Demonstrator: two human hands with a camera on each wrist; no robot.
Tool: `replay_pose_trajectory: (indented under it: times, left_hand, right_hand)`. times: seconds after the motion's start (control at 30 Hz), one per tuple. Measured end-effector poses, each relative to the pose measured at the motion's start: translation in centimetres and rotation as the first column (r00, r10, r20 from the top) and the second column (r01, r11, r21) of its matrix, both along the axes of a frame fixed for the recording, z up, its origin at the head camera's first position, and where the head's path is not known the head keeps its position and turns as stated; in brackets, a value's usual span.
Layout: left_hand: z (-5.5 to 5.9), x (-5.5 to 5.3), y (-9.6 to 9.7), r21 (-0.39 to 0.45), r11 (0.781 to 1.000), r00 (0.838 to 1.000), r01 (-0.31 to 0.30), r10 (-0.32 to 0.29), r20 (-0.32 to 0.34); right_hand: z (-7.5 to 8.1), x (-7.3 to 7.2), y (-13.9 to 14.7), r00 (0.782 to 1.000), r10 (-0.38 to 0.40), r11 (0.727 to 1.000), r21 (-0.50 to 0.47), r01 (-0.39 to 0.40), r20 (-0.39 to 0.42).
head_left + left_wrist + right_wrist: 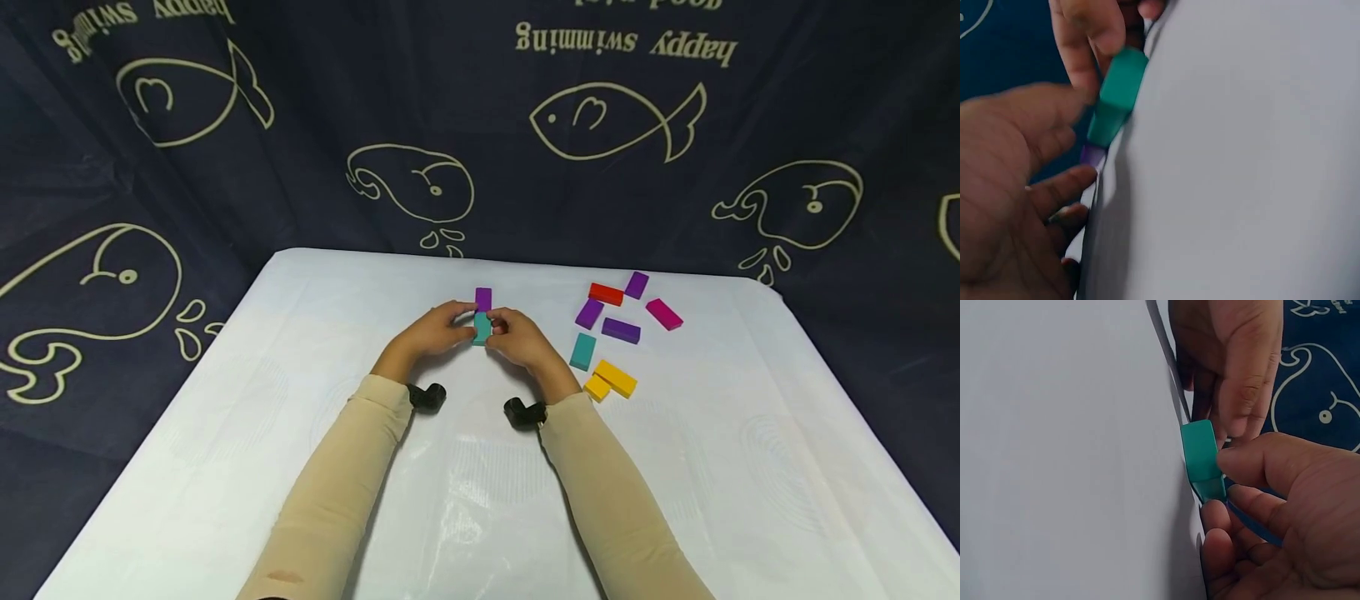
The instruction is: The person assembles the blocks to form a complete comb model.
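A teal block (482, 329) lies on the white table between both hands, end to end with a purple block (483, 299) behind it. My left hand (436, 331) is at its left side, fingers fairly straight, the index fingertip near where the two blocks meet. From the right, my right hand (521, 340) holds the teal block with thumb and fingertips. In the right wrist view, fingertips of the right hand (1297, 519) lie against the teal block (1201, 450). The left wrist view shows only a sliver of the purple block (1092, 155) past the teal one.
Right of the hands lie loose blocks: a second teal block (582, 352), two yellow blocks (617, 378), several purple ones (621, 330), a red block (606, 293) and a magenta block (664, 314). A dark cloth (480, 108) with fish and whale drawings hangs behind the table (480, 500).
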State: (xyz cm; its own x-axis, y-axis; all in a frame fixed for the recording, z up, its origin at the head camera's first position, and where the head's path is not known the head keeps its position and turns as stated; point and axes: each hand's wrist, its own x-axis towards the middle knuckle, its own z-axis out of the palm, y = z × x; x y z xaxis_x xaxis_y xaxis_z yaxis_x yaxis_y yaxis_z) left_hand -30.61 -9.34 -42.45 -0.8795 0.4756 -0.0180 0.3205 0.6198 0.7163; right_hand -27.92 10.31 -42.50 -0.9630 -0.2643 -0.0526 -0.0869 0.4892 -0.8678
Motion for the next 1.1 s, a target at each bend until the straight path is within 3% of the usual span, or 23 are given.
replay_pose_trajectory:
  times: [0.27,0.57,0.77,1.1]
  left_hand:
    - [-0.2,0.4,0.7,-0.023,0.999,0.998,-0.035,0.034,-0.054]
    - [-0.6,0.6,0.6,-0.062,0.997,0.996,-0.053,0.049,-0.071]
    - [-0.9,0.5,0.6,-0.066,0.997,0.996,-0.05,0.045,-0.08]
    - [-0.9,0.4,0.6,-0.072,0.996,0.996,-0.055,0.05,-0.079]
  right_hand:
    - [0.4,0.3,0.3,1.0,-0.011,1.0,-0.023,0.011,-0.001]
    - [0.3,0.6,0.4,1.0,0.007,0.998,-0.061,-0.005,0.022]
    - [0.7,1.5,0.7,0.998,0.005,0.996,-0.094,0.001,0.066]
    - [1.7,3.2,2.9,0.997,0.025,0.999,-0.043,-0.022,0.075]
